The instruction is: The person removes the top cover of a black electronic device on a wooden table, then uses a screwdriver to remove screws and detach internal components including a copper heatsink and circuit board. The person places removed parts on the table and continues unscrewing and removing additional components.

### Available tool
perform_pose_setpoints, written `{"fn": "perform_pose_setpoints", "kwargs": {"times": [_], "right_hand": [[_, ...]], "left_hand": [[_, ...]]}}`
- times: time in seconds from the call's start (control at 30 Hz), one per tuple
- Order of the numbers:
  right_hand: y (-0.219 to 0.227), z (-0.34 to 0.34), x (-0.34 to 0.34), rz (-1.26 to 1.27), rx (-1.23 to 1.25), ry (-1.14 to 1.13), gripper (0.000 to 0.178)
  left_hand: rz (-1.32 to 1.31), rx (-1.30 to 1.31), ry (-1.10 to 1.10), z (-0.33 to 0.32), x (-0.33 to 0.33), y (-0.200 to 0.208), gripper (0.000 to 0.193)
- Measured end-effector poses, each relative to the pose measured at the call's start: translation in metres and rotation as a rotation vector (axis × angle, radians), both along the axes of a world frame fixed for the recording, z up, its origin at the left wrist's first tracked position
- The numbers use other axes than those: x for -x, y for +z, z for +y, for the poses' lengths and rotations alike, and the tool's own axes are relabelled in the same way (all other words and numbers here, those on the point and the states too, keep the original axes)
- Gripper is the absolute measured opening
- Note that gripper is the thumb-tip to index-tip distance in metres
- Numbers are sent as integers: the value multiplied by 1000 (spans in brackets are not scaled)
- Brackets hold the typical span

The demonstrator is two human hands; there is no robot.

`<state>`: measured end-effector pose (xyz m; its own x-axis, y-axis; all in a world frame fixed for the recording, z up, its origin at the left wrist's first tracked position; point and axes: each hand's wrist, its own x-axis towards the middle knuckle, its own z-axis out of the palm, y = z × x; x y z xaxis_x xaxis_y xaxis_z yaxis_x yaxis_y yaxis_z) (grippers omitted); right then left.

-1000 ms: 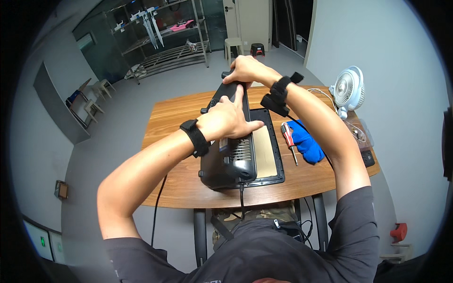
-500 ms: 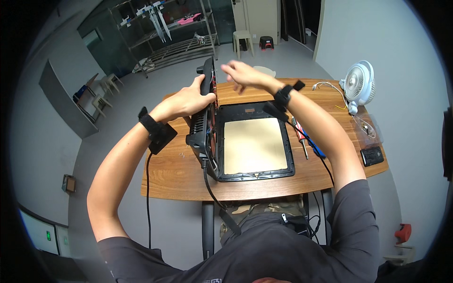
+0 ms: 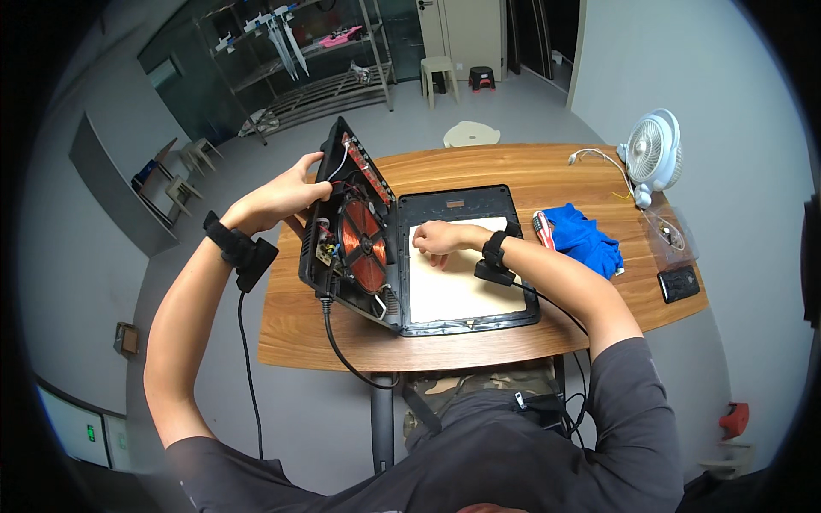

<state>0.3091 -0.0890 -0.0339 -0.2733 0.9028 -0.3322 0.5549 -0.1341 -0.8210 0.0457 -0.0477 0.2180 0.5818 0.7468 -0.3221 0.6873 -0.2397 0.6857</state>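
Note:
An opened induction cooker lies hinged apart on the wooden table. My left hand (image 3: 295, 190) grips the upper edge of its black base housing (image 3: 313, 265), which leans up and to the left. Inside show a round copper coil (image 3: 365, 244), a red strip of circuit board (image 3: 369, 173) and wires. The black-framed top panel (image 3: 457, 202) rests flat on the table, its cream underside (image 3: 462, 295) facing up. Over that underside is my right hand (image 3: 440, 242), fingers bent downward and somewhat apart, with nothing visible in them. A black power cord (image 3: 329, 338) runs from the housing.
Right of the panel are a red-and-white screwdriver (image 3: 542, 229), partly hidden by my forearm, and a blue cloth (image 3: 586, 239). Farther right stand a white fan (image 3: 653, 154), a clear plastic tray (image 3: 676, 239) and a black phone-like box (image 3: 678, 284). A stool (image 3: 471, 134) stands beyond the table.
The base housing has tilted farther left, exposing the coil, with my left hand moving left along with it. My right hand has come down toward me, over the cream underside.

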Motion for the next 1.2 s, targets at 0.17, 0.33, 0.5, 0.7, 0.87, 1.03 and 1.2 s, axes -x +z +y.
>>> {"fn": "perform_pose_setpoints", "kwargs": {"times": [0.17, 0.33, 0.5, 0.7, 0.87, 1.03, 1.2], "right_hand": [[-12, 10, 6, -11, 5, 41, 50], [-7, 6, 9, 117, 43, -70, 70], [14, 3, 6, 329, -26, -175, 65], [34, -32, -56, 197, -36, -276, 39], [19, -60, -122, -264, -341, -316, 40], [22, -98, -138, -571, -366, -348, 42], [23, -123, -141, -577, -259, -410, 40]], "left_hand": [[-13, -25, 21, 7, 14, 4, 85], [-62, -70, 44, 10, 24, 15, 83], [-167, -105, 115, 7, 27, 14, 76], [-315, 2, 113, 12, 15, -28, 70], [-385, 92, -12, 23, -23, -112, 62], [-353, -40, -134, 30, -49, -191, 64], [-42, -111, -185, 17, -65, -203, 42]]}}
